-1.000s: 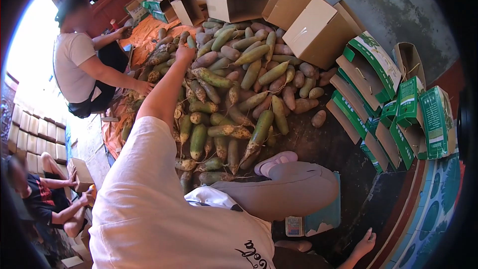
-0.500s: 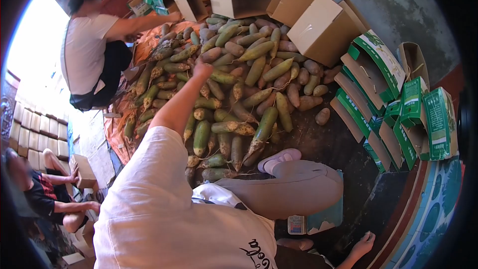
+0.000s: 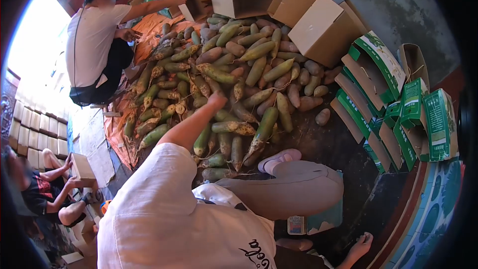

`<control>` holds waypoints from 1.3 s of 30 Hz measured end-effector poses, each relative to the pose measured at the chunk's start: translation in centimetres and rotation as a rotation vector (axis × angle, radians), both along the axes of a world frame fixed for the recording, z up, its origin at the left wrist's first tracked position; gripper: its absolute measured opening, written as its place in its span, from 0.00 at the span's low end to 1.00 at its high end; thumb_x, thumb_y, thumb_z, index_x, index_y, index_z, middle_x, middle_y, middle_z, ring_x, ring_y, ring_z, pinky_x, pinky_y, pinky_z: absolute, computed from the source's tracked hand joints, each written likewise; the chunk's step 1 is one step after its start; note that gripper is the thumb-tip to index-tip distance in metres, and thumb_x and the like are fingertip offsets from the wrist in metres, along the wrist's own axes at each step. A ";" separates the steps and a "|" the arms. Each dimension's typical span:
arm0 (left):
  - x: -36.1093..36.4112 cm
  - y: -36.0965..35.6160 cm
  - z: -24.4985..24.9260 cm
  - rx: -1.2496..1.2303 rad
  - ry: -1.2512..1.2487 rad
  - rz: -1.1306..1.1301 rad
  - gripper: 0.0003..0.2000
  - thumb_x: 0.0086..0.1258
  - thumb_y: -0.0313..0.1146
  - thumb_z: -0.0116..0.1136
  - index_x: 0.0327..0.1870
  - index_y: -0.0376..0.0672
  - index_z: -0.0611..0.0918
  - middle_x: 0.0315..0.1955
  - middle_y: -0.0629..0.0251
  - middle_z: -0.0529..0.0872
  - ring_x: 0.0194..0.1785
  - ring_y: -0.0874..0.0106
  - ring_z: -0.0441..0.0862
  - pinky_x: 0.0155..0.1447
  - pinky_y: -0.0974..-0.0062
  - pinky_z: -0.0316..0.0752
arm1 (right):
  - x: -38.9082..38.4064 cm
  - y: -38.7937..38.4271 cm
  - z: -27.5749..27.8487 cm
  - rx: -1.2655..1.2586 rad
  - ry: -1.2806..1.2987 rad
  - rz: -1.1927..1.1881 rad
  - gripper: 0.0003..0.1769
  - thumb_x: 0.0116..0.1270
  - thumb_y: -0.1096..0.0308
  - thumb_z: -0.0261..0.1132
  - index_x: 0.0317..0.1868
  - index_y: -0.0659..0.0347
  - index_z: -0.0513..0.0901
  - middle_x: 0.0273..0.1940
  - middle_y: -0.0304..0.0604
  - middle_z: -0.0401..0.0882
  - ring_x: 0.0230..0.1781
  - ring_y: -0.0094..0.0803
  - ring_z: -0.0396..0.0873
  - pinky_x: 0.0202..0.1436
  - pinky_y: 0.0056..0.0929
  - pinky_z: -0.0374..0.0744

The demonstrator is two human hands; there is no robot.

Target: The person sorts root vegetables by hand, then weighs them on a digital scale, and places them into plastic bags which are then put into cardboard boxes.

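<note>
Head view is showing the left hand point(image 3: 217, 100) over long vegetables point(image 3: 256, 71) piled on the floor point(image 3: 321, 149), the right hand point(image 3: 365, 243) well apart (I cannot tell if either is holding anything). This is looking like reaching; lifting 1 would be needing tight fingers.

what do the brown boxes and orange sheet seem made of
Brown boxes: most likely matte cardboard, judging by their flat tan walls and straight edges. Orange sheet: thin and wrinkled, so perhaps plastic tarp; its sheen is hard to judge.
</note>
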State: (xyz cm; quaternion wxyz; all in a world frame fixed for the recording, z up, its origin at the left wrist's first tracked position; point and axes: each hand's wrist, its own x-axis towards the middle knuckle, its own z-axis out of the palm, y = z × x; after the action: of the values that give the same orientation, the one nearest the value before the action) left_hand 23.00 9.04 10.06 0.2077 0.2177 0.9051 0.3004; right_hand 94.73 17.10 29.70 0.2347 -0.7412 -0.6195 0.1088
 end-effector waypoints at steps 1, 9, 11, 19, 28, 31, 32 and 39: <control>0.6 -0.1 -1.2 0.028 -0.051 -0.008 0.27 0.52 0.41 0.60 0.54 0.40 0.74 0.49 0.51 0.78 0.54 0.58 0.75 0.57 0.68 0.70 | 0.0 -0.1 -0.1 0.005 0.015 0.002 0.08 0.62 0.78 0.51 0.41 0.68 0.73 0.36 0.47 0.75 0.34 0.34 0.75 0.37 0.29 0.73; 5.7 -0.6 -2.1 0.005 -0.181 -0.085 0.29 0.54 0.39 0.58 0.59 0.39 0.69 0.49 0.51 0.78 0.54 0.60 0.75 0.57 0.68 0.69 | 0.7 -0.7 -0.1 -0.009 -0.070 0.040 0.08 0.63 0.77 0.51 0.41 0.69 0.75 0.37 0.49 0.76 0.35 0.38 0.76 0.37 0.31 0.74; 6.2 -0.7 -1.5 0.016 -0.138 -0.058 0.31 0.54 0.39 0.58 0.60 0.39 0.67 0.49 0.52 0.78 0.54 0.60 0.75 0.57 0.68 0.69 | 1.2 -0.9 -0.4 0.013 -0.089 0.061 0.08 0.63 0.76 0.52 0.40 0.69 0.75 0.36 0.50 0.77 0.34 0.39 0.76 0.37 0.32 0.74; 4.8 -3.4 4.1 -0.043 0.584 0.315 0.35 0.53 0.38 0.64 0.63 0.41 0.63 0.60 0.49 0.64 0.63 0.53 0.61 0.61 0.61 0.61 | 0.9 -1.6 0.5 -0.022 -0.155 0.041 0.10 0.66 0.69 0.54 0.36 0.71 0.75 0.28 0.52 0.77 0.28 0.42 0.75 0.33 0.33 0.72; -0.3 -12.5 11.5 -0.133 1.041 0.411 0.47 0.43 0.43 0.70 0.66 0.49 0.55 0.65 0.53 0.53 0.69 0.56 0.50 0.66 0.48 0.47 | 0.1 -1.5 0.4 0.001 -0.131 0.109 0.10 0.65 0.69 0.55 0.35 0.71 0.74 0.28 0.54 0.76 0.27 0.42 0.74 0.33 0.34 0.72; -1.0 -14.4 11.9 0.008 1.013 0.386 0.49 0.41 0.44 0.72 0.67 0.51 0.55 0.64 0.53 0.55 0.69 0.58 0.51 0.66 0.49 0.47 | -0.3 -1.8 0.5 0.034 -0.168 0.167 0.10 0.65 0.69 0.55 0.36 0.72 0.75 0.29 0.55 0.76 0.28 0.44 0.74 0.34 0.34 0.72; -1.3 -14.7 12.3 0.092 0.985 0.406 0.50 0.40 0.44 0.73 0.67 0.52 0.55 0.64 0.53 0.55 0.69 0.59 0.51 0.66 0.49 0.47 | -0.3 -1.7 0.3 0.027 -0.157 0.159 0.10 0.65 0.69 0.55 0.36 0.72 0.75 0.30 0.55 0.77 0.29 0.44 0.74 0.35 0.34 0.72; -5.8 -15.0 12.3 -0.320 0.823 -0.027 0.32 0.41 0.40 0.71 0.53 0.50 0.72 0.50 0.67 0.73 0.60 0.62 0.64 0.59 0.53 0.60 | 0.2 -1.4 -0.9 0.036 -0.124 0.187 0.10 0.65 0.69 0.56 0.35 0.71 0.75 0.27 0.52 0.75 0.26 0.39 0.72 0.33 0.32 0.72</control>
State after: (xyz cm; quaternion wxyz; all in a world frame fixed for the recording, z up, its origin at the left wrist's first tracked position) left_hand 17.21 -5.97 22.34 -0.1352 0.2960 0.9446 0.0420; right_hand 94.89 15.69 28.76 0.1977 -0.6811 -0.7012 0.0730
